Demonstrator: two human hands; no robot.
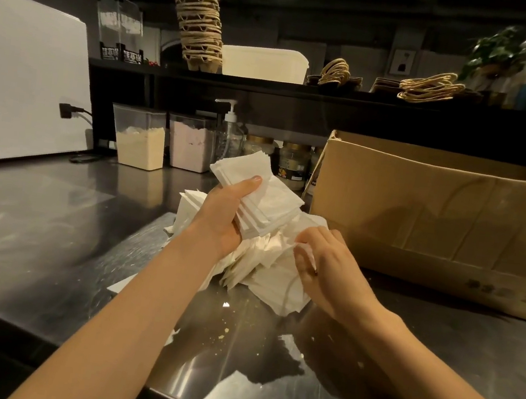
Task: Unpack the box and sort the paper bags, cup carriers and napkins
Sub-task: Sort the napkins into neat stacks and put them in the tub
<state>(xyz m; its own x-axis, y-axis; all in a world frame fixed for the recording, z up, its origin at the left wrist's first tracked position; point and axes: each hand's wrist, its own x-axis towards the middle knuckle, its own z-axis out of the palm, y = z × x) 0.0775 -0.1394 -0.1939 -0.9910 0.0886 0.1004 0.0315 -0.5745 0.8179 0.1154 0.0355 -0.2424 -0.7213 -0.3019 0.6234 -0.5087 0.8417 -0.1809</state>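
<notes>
A brushed steel counter, scratched and glossy with scattered crumbs, fills the near scene. On its right stands a large open cardboard box, brown, creased and matte, with faint print low on its near wall. A dark shelf runs across the far side. On it at the left is a tall, leaning tower of moulded-pulp cup carriers, rough and tan. Right of that is a rectangular white plastic tub, then flat dark paper bags with twisted tan cord handles. Under the shelf are two clear square canisters of pale powder and a clear pump bottle.

At the counter's centre, just left of the box, lies a napkin heap, soft, white, square sheets fanned loosely. The left hand is raised above it, palm turned right, thumb on top and fingers wrapped under a thick, squared stack of napkins. The right hand is palm down on the heap, its fingers bent and pinching loose sheets.
</notes>
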